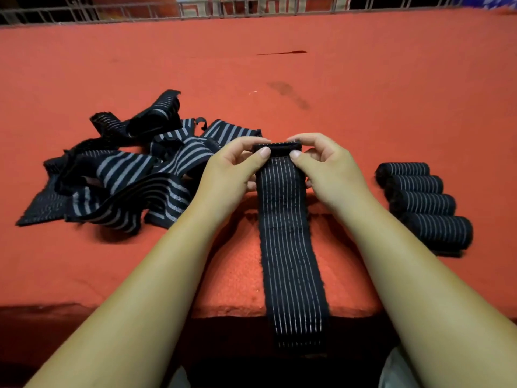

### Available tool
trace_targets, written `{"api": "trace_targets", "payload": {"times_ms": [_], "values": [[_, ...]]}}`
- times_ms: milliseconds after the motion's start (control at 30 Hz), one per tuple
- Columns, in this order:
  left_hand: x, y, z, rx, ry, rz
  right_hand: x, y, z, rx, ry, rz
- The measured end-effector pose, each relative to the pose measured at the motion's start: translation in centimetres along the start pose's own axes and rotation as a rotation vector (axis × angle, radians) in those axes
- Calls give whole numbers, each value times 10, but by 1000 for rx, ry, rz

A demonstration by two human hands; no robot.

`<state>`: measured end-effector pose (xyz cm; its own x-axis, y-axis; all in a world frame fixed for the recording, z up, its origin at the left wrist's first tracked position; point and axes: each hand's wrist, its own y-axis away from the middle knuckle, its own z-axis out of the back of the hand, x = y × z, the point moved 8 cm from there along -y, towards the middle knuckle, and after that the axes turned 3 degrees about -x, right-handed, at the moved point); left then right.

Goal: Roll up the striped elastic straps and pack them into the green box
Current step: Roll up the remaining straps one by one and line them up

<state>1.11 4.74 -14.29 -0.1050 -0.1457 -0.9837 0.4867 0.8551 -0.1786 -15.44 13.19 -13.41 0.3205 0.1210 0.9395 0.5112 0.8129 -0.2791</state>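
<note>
Spotter: Your left grip [232,169] and right grip [324,169] each pinch the far end of the strap [285,233], thumbs on top, fingers curled behind; the first fold of the roll sits between them. This looks like the very start of rolling this one.

Checker: Agreed. From the grip the strap runs flat back toward you, over the tabletop [335,79] edge, and hangs down. Next you'd likely roll toward yourself, both thumbs even, keeping tension so the elastic doesn't spring loose.

Spotter: Four finished rolls [422,203] lie in a row just right of your right grip; the loose pile [126,175] lies just left of your left grip. Whether that pile touches your left grip can't be told.

Checker: No green box shows, so where you'll pack is unclear. The strap's near end fades into shadow below the edge, and your fingertips behind the fold are hidden
</note>
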Motion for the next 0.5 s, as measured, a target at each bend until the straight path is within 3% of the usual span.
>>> {"api": "trace_targets", "payload": {"times_ms": [233,500], "values": [[1,12,-3,18,80,0,-3,9,4,-24,-8,18],[4,15,0,-23,82,11,-7,17,4,66,-94,-27]]}}
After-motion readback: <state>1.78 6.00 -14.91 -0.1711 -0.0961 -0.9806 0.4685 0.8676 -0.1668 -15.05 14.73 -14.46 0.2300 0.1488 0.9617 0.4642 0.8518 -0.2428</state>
